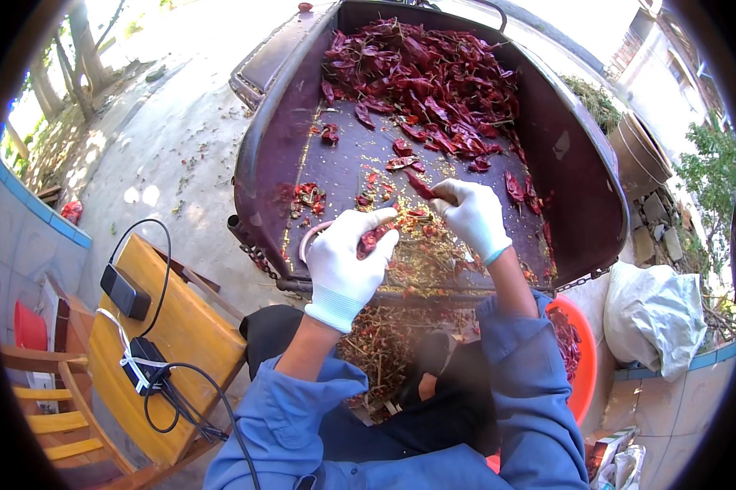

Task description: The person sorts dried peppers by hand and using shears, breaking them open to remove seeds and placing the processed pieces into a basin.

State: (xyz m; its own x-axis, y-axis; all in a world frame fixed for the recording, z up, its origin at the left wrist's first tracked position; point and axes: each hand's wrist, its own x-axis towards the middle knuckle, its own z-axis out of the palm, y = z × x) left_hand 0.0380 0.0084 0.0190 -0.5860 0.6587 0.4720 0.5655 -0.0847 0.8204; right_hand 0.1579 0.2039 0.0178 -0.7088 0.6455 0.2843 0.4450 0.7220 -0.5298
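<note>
My left hand (351,260), in a white knit glove, is closed around a pair of scissors with a pink handle (311,236) and a piece of red dried chili (370,242); the blade tip shows past the thumb. To its right, my right hand (473,214), gloved alike, pinches a dark red dried chili (418,185) between thumb and fingers. Both hands are over the near end of a maroon metal cart bed (349,144). A large heap of dried red chilies (423,73) fills its far end. Yellow seeds (417,229) and chili scraps (310,197) lie scattered near the hands.
A wooden chair (178,306) at the left bears a power bank (125,291) and cables (169,367). An orange basin (582,367) with chilies stands at the right, beside a white sack (653,315). Stems and debris (380,349) lie below the cart's near edge.
</note>
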